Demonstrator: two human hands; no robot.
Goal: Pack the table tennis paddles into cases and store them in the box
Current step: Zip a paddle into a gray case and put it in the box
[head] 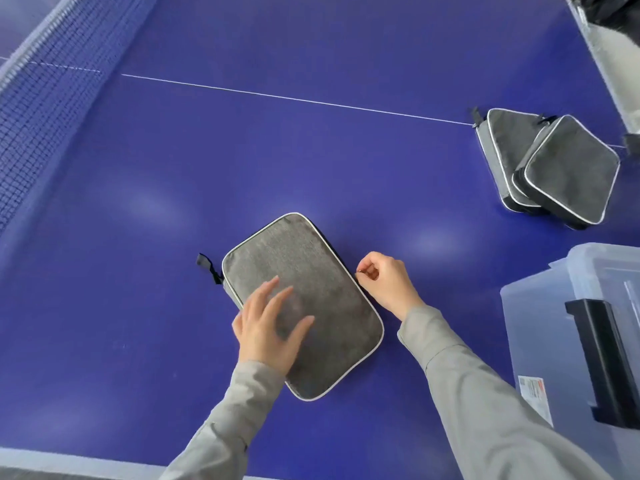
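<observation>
A grey paddle case point(311, 271) with white piping lies flat on the blue table, a dark loop at its left corner. My left hand point(268, 327) lies on top of the case with its fingers spread and straight. My right hand point(386, 280) pinches the small zipper pull at the case's right edge. Two more grey cases point(554, 168) lie overlapping at the far right. A clear plastic box point(540, 327) with a black handle stands at the right edge. No paddle is in sight.
The blue table tennis table point(277, 150) fills the view, with a white centre line across it. The net point(38, 109) runs along the left side. The table's near edge shows at the bottom left. A white surface sits at the top right.
</observation>
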